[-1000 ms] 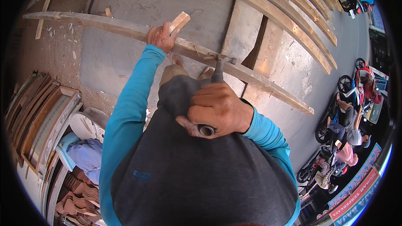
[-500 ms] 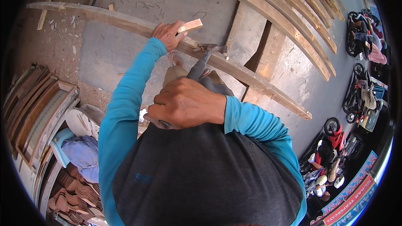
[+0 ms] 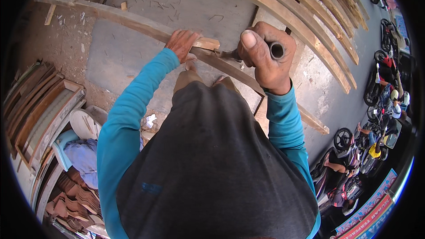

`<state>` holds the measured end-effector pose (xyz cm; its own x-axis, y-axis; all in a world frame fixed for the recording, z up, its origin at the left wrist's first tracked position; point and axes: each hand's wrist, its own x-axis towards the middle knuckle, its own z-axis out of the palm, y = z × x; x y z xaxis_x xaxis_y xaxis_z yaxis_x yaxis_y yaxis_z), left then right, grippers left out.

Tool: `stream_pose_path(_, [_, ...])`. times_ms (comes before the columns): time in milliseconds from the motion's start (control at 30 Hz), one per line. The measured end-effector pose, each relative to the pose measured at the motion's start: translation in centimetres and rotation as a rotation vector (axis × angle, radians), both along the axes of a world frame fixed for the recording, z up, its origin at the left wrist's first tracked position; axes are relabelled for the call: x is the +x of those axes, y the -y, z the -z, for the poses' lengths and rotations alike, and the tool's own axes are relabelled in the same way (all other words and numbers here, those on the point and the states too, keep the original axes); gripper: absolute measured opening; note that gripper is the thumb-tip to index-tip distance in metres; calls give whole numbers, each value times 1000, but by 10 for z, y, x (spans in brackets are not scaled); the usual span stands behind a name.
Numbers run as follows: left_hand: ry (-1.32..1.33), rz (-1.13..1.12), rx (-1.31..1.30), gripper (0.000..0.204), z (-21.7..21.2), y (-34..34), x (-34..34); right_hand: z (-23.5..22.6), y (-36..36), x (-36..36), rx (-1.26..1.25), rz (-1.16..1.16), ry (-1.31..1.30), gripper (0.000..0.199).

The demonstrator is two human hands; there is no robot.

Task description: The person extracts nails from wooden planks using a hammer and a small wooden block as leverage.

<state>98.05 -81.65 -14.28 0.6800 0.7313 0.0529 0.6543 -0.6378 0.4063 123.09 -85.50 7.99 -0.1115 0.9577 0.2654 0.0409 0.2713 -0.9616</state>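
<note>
A long wooden beam runs slantwise across the view in front of me. My left hand is closed around a short wood block that lies along the beam. My right hand grips a hammer by its handle, the hollow handle end facing up and the thumb lying along the near side. The hammer's head is low at the beam, just right of the block, and is mostly hidden by my hand. What the head touches cannot be made out.
Several long timbers lie side by side at the upper right. Bent nails are scattered on the grey floor sheet. Wooden frames, a blue cloth and stacked roof tiles stand at the left. Motorbikes with riders are on the road at right.
My right hand has swung away from my chest, up and to the right, tipping the hammer handle upright. The left hand and the block have shifted slightly right and nearer.
</note>
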Motion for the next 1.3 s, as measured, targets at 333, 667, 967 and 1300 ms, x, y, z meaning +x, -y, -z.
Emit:
stream_pose_path(333, [9, 34, -105, 83, -53, -29, -4, -37, -77, 26, -190, 114, -348, 39])
stream_pose_path(667, [-225, 237, -182, 83, -54, -49, -29, -50, 17, -32, -21, -102, 22, 38])
stream_pose_path(967, [-460, 338, -645, 95, -88, -40, -7, -40, 65, -9, 24, -62, 27, 39])
stream_pose_path(1300, [-272, 265, -301, 88, -77, 13, -9, -79, 71, 0, 50, -5, 3, 36])
